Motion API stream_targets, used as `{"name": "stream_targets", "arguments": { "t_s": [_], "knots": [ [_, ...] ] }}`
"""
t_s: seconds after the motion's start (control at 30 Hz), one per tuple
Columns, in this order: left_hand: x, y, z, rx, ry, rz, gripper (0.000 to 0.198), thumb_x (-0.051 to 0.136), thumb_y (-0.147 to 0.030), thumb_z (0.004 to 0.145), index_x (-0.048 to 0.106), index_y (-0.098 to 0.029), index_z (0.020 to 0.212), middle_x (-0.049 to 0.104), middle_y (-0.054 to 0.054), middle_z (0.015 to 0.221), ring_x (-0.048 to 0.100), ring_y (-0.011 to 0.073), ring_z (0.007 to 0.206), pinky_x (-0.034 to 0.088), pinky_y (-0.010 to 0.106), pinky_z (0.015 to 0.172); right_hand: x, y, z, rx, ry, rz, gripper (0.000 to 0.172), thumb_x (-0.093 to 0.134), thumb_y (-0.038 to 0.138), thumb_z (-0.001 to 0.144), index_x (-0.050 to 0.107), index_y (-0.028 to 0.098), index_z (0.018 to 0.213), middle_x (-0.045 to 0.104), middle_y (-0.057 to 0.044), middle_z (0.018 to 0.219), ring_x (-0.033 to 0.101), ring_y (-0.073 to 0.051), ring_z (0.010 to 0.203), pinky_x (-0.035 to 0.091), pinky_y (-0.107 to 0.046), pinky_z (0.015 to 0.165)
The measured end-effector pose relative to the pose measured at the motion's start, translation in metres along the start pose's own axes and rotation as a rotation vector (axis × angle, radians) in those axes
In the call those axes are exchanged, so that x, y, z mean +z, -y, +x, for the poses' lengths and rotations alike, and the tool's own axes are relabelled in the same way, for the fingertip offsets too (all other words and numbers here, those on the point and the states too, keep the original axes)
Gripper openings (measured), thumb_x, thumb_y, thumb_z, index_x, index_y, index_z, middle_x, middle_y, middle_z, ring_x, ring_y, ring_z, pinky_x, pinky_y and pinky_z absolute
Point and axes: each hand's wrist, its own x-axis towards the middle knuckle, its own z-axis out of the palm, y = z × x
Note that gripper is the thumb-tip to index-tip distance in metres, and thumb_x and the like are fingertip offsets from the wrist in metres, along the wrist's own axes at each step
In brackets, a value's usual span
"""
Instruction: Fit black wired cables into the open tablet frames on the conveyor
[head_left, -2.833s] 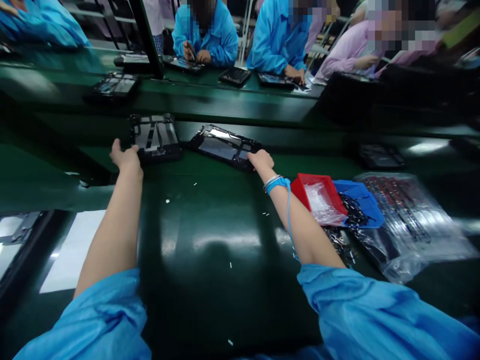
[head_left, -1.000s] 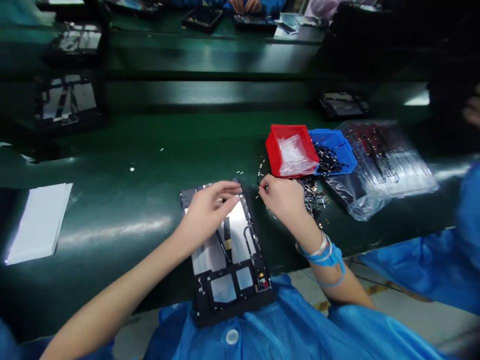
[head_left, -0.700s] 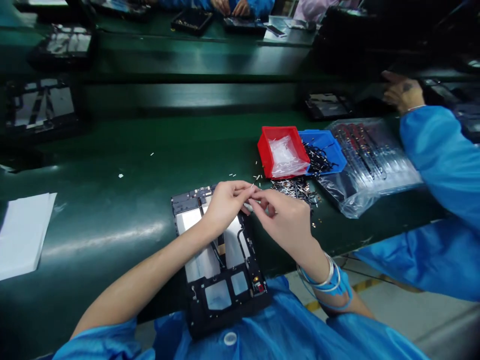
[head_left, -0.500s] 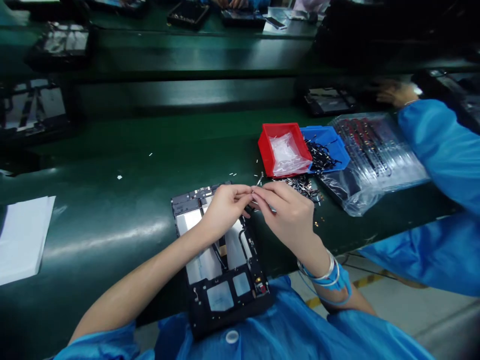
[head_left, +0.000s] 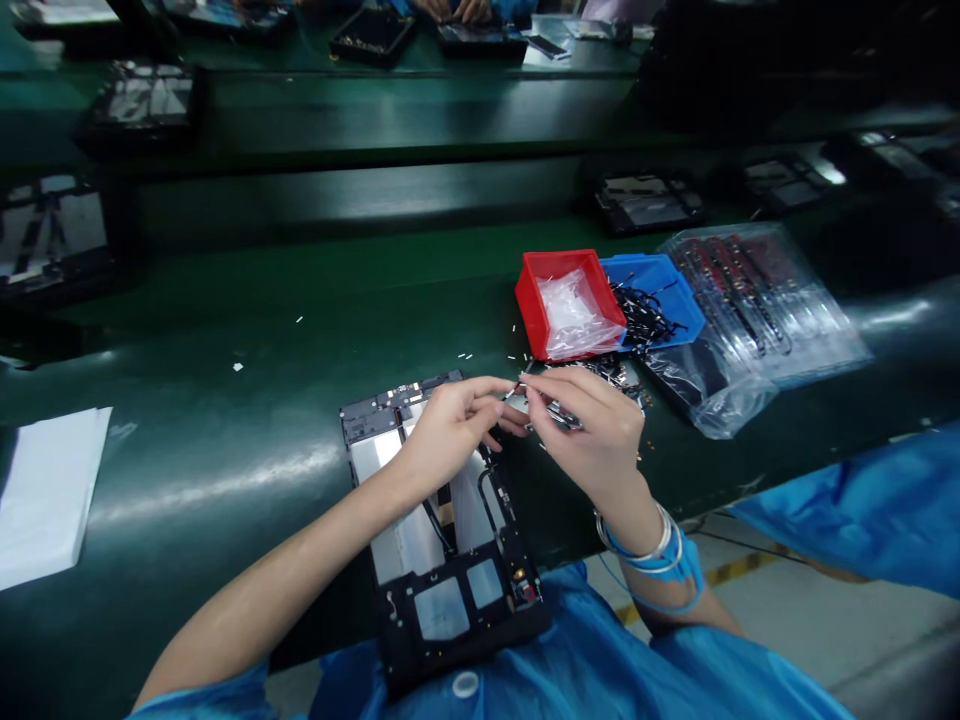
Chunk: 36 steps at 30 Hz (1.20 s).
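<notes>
An opened tablet-like device (head_left: 441,608) lies at the bench's front edge, its inner parts showing. Over its upper right corner, my left hand (head_left: 456,425) is closed, pinching a small thin part (head_left: 513,391) between thumb and fingers. My right hand (head_left: 592,425) meets it from the right, thumb and forefinger pressed together at the part's upper end; what they grip there is too small to make out. Behind and under my right hand lies a pile of small metallic and black parts (head_left: 611,372).
A red bin (head_left: 531,305) holds a clear bag of white pieces; a blue bin (head_left: 679,300) beside it holds black cables. Bagged strips (head_left: 795,320) lie right. White sheets (head_left: 52,490) are at left. More devices (head_left: 649,200) stand farther back. A person's blue sleeve (head_left: 877,510) shows at right.
My right hand has moved slightly right, and the thin part now shows between my hands. The other person's hand and arm at the upper right have withdrawn, uncovering another device.
</notes>
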Motion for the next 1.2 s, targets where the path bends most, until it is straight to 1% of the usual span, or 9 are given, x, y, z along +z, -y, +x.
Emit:
{"name": "stream_targets", "arguments": {
  "t_s": [0.17, 0.33, 0.4, 0.47, 0.57, 0.67, 0.9, 1.07, 1.2],
  "knots": [
    [0.003, 0.001, -0.002, 0.052, -0.048, 0.083, 0.023, 0.048, -0.013, 0.085, 0.070, -0.011, 0.092, 0.071, 0.006, 0.080, 0.067, 0.0142, 0.070, 0.053, 0.019, 0.055, -0.002, 0.000, -0.001, -0.011, 0.085, 0.028, 0.008, 0.063, 0.015, 0.086, 0.070, 0.015, 0.082, 0.074, -0.007, 0.078, 0.069, -0.016, 0.071, 0.057, -0.027, 0.065],
    [0.004, 0.004, -0.005, 0.161, -0.136, 0.493, 0.027, 0.046, -0.010, 0.086, 0.072, -0.014, 0.086, 0.070, 0.005, 0.076, 0.065, 0.0160, 0.069, 0.052, 0.024, 0.062, -0.004, 0.006, 0.002, -0.119, 0.177, -0.125, 0.015, 0.057, 0.012, 0.086, 0.070, 0.014, 0.076, 0.074, -0.008, 0.076, 0.068, -0.017, 0.066, 0.054, -0.028, 0.057],
    [0.004, 0.005, -0.006, 0.174, -0.153, 0.576, 0.027, 0.046, -0.008, 0.085, 0.072, -0.014, 0.082, 0.070, 0.005, 0.074, 0.064, 0.0156, 0.066, 0.051, 0.025, 0.063, -0.004, 0.005, 0.002, -0.124, 0.200, -0.149, 0.018, 0.056, 0.011, 0.084, 0.069, 0.013, 0.072, 0.074, -0.008, 0.074, 0.068, -0.018, 0.063, 0.053, -0.028, 0.055],
    [0.005, 0.004, -0.005, 0.125, -0.121, 0.471, 0.027, 0.046, -0.007, 0.084, 0.072, -0.014, 0.086, 0.072, 0.005, 0.077, 0.067, 0.0157, 0.067, 0.051, 0.024, 0.061, -0.003, 0.002, 0.001, -0.084, 0.192, -0.113, 0.019, 0.056, 0.010, 0.083, 0.069, 0.014, 0.071, 0.074, -0.007, 0.073, 0.068, -0.017, 0.063, 0.053, -0.028, 0.057],
    [0.006, 0.004, -0.002, -0.036, -0.060, 0.183, 0.033, 0.043, -0.004, 0.083, 0.069, -0.013, 0.102, 0.074, 0.005, 0.079, 0.071, 0.0160, 0.073, 0.052, 0.020, 0.057, -0.001, -0.005, -0.002, 0.036, 0.127, -0.010, 0.017, 0.056, 0.010, 0.083, 0.071, 0.016, 0.077, 0.074, -0.006, 0.073, 0.070, -0.016, 0.066, 0.055, -0.027, 0.061],
    [0.007, 0.003, 0.000, -0.134, -0.071, 0.040, 0.036, 0.043, -0.003, 0.083, 0.065, -0.010, 0.110, 0.075, 0.006, 0.077, 0.072, 0.0155, 0.072, 0.052, 0.019, 0.056, -0.001, -0.009, -0.005, 0.119, 0.101, 0.091, 0.014, 0.059, 0.012, 0.084, 0.072, 0.017, 0.081, 0.074, -0.005, 0.075, 0.070, -0.016, 0.067, 0.056, -0.026, 0.063],
    [0.006, -0.001, -0.003, -0.102, -0.063, 0.058, 0.036, 0.045, -0.003, 0.080, 0.068, -0.011, 0.106, 0.074, 0.005, 0.074, 0.071, 0.0148, 0.068, 0.050, 0.019, 0.055, -0.009, -0.012, -0.001, 0.243, 0.203, 0.298, 0.012, 0.065, 0.015, 0.083, 0.074, 0.020, 0.078, 0.076, -0.003, 0.077, 0.071, -0.014, 0.068, 0.056, -0.024, 0.058],
    [0.003, -0.002, -0.002, -0.115, -0.061, 0.076, 0.034, 0.046, -0.004, 0.079, 0.070, -0.011, 0.103, 0.072, 0.005, 0.070, 0.070, 0.0144, 0.064, 0.049, 0.019, 0.053, -0.010, -0.015, 0.001, 0.180, 0.220, 0.287, 0.015, 0.062, 0.010, 0.082, 0.073, 0.020, 0.077, 0.075, -0.002, 0.075, 0.070, -0.014, 0.066, 0.057, -0.025, 0.060],
    [-0.001, -0.004, -0.001, -0.126, -0.017, 0.013, 0.039, 0.047, -0.005, 0.077, 0.068, -0.012, 0.109, 0.073, 0.005, 0.071, 0.070, 0.0152, 0.064, 0.049, 0.020, 0.053, -0.011, -0.019, 0.006, 0.165, 0.179, 0.239, 0.016, 0.060, 0.012, 0.083, 0.072, 0.021, 0.077, 0.074, -0.001, 0.074, 0.069, -0.014, 0.065, 0.056, -0.026, 0.060]
  ]
}}
